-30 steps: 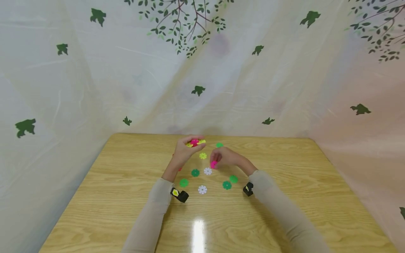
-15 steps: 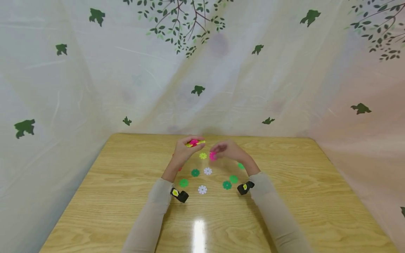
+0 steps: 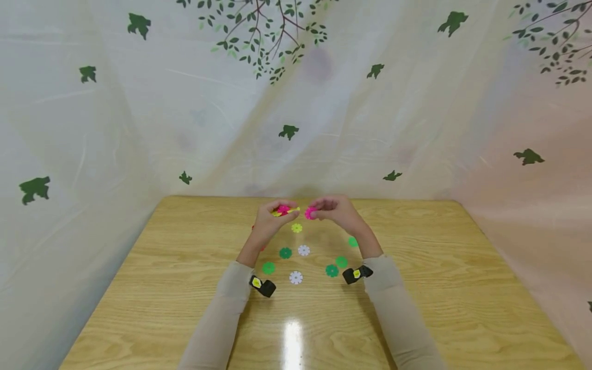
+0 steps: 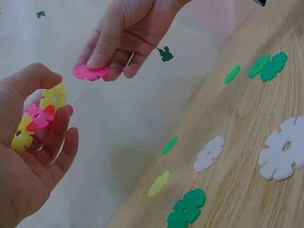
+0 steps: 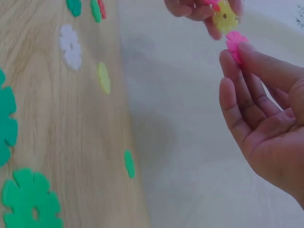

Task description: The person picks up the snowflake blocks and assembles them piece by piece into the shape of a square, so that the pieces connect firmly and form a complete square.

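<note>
My left hand (image 3: 267, 220) holds a row of slotted flower-shaped plastic discs above the far part of the table. In the left wrist view the row shows a yellow disc (image 4: 53, 97), a pink disc (image 4: 40, 117) and another yellow disc (image 4: 21, 137), with small red bits at the joints. Thumb and fingers of my right hand (image 3: 341, 213) pinch a single pink disc (image 3: 310, 213) by its edge. It is level with the row's yellow end, and a small gap separates them in the left wrist view. Fingertips cover part of both.
Loose discs lie flat on the wooden table (image 3: 185, 308): a yellow disc (image 3: 296, 228), a white disc (image 3: 296, 277), a dark green disc (image 3: 332, 271), a light green disc (image 3: 269, 267) and several more. A printed cloth (image 3: 231, 154) hangs behind the table's far edge.
My right hand has lifted the pink disc from low over the table, up and away, to beside the row in my left hand. My left hand has stayed nearly still.
</note>
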Motion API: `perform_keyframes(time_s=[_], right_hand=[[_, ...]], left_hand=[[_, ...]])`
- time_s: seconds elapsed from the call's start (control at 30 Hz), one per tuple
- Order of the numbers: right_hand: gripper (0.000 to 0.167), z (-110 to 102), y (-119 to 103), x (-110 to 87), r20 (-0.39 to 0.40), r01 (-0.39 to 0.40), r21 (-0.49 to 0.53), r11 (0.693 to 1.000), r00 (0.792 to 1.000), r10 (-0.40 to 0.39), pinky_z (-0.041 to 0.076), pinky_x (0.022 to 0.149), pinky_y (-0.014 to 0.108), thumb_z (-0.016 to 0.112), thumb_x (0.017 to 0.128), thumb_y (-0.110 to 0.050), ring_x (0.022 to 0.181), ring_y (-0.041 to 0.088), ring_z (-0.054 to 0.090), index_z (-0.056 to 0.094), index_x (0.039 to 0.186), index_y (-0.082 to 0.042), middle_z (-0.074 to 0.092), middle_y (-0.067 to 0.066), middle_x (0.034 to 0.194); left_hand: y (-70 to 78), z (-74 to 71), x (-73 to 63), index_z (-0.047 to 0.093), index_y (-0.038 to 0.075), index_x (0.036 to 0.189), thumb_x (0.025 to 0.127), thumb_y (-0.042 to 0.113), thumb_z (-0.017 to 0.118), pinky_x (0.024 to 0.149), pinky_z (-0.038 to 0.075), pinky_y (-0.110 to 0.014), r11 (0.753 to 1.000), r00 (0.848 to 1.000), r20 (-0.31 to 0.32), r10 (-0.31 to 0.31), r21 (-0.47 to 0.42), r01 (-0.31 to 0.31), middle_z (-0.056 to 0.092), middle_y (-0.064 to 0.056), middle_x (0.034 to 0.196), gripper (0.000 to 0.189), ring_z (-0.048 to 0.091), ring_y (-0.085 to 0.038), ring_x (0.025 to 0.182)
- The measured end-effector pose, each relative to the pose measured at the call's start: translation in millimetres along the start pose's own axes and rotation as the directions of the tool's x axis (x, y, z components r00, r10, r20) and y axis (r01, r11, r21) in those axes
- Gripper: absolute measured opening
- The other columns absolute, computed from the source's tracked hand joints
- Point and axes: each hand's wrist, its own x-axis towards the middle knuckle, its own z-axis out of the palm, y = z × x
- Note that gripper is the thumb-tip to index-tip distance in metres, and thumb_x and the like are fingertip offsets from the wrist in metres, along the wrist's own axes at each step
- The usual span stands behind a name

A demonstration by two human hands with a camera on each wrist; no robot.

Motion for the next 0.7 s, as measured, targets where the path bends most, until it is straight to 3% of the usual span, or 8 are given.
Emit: perform_keyframes(time_s=[0.27,0.53,0.7], right_hand=[[0.019,7.4,-8.4,-1.0,-0.122,0.116,0.053,0.992,0.987,-0.109,0.059,0.072,0.026,0.074,0.092,-0.002,0.081,0.011,0.071,0.072,0.108,0.008,0.077,-0.001,0.093],[0.021,17.6,-4.9,1.9,-0.178,0.156,0.072,0.985,0.974,-0.141,0.061,0.070,0.028,0.076,0.090,-0.003,0.078,0.018,0.072,0.073,0.107,0.009,0.076,0.014,0.093],[0.020,20.8,-4.4,1.6,-0.188,0.156,0.067,0.985,0.972,-0.141,0.061,0.071,0.031,0.076,0.091,-0.005,0.077,0.018,0.071,0.074,0.107,0.007,0.076,0.009,0.091]], left_hand=[[-0.5,1.3,0.4,0.072,-0.001,0.105,0.090,0.011,0.078,0.073,0.053,-0.017,1.000,1.000,-0.012,-0.001,0.018,0.001,0.069,-0.015,0.114,0.020,0.062,-0.012,0.091],[0.3,2.8,0.4,0.072,0.000,0.104,0.089,0.008,0.078,0.069,0.051,-0.018,1.000,1.000,-0.013,-0.003,-0.009,0.003,0.068,-0.012,0.109,0.018,0.059,-0.010,0.085],[3.1,3.2,0.1,0.072,-0.001,0.104,0.089,0.009,0.078,0.069,0.053,-0.022,1.000,1.000,0.002,-0.003,-0.013,0.003,0.069,-0.010,0.106,0.019,0.061,-0.011,0.084]])
